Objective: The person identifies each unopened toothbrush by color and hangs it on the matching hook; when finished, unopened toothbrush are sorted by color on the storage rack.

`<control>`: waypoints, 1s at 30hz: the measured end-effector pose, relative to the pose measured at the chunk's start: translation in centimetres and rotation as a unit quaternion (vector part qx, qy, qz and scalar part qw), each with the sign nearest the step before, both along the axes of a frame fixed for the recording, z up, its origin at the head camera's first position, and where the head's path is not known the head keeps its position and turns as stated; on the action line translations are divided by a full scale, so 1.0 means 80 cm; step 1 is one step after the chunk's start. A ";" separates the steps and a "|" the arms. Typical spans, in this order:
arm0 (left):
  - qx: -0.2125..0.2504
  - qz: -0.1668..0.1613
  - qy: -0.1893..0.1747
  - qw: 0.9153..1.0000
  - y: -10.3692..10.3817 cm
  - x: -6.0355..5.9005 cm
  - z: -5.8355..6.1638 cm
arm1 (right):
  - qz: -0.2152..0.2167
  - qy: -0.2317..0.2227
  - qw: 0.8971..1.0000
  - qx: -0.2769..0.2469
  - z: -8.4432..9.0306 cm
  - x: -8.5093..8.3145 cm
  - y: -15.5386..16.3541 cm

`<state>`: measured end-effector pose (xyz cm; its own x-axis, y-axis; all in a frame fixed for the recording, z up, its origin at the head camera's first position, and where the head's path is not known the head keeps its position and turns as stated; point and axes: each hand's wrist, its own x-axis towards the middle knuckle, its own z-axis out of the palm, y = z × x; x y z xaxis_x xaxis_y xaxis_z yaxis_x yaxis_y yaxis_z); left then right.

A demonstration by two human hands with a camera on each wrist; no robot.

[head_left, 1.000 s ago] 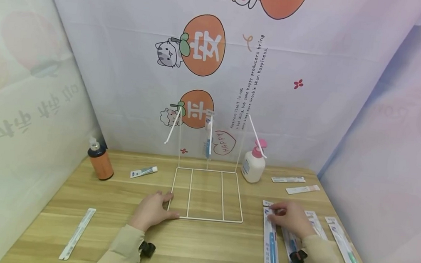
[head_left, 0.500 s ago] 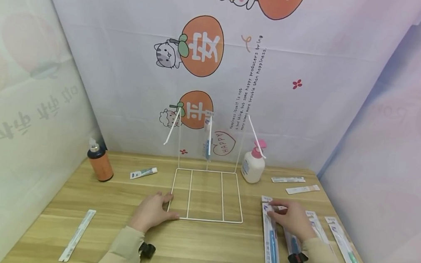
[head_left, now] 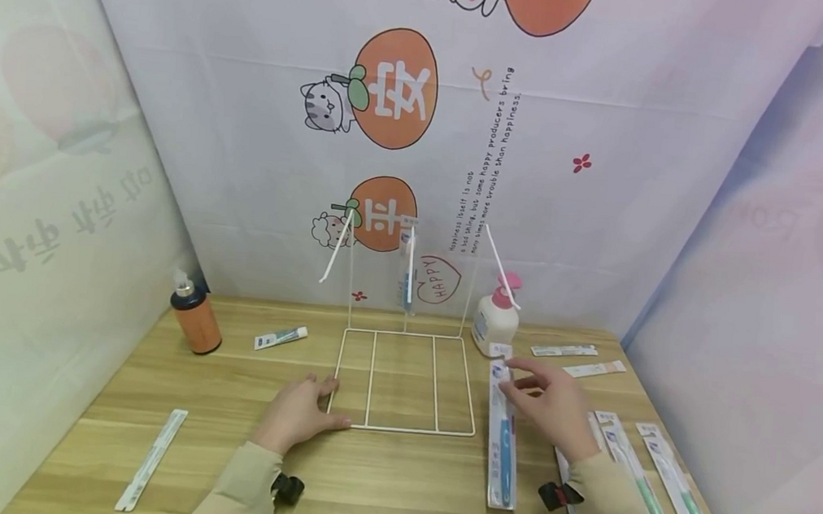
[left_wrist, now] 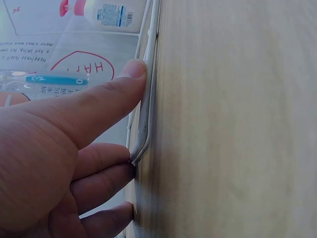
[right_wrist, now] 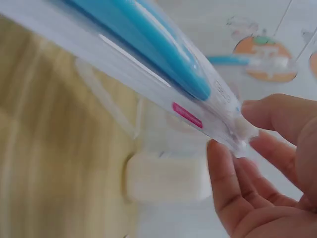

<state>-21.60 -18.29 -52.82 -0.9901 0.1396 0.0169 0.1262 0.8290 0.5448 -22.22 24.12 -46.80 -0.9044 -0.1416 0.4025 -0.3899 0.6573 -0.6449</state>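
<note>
Hands half-closed: left hand [head_left: 298, 413] holds a wire rack [head_left: 411, 431], right hand [head_left: 553, 404] pinches a packaged toothbrush [head_left: 502, 430].

Hand [right_wrist: 278, 153] pinching packaged toothbrush [right_wrist: 156, 47], apparently a bottle [right_wrist: 168, 178]

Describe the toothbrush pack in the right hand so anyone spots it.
On the wooden table stands a white wire rack. Right of its base is a blue-handled toothbrush pack. Unlike the packs lying farther right, it is pinched by the right hand.
</note>
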 end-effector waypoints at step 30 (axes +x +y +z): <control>-0.003 0.000 0.002 1.000 -0.002 -0.005 -0.010 | 0.157 0.257 0.941 -0.155 0.120 0.036 -0.179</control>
<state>-22.04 -18.49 -53.61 -0.9899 0.1403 0.0208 0.1292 0.8317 0.5400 -19.31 9.76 -37.16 -0.5119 -0.1739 0.8413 -0.8465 0.2689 -0.4595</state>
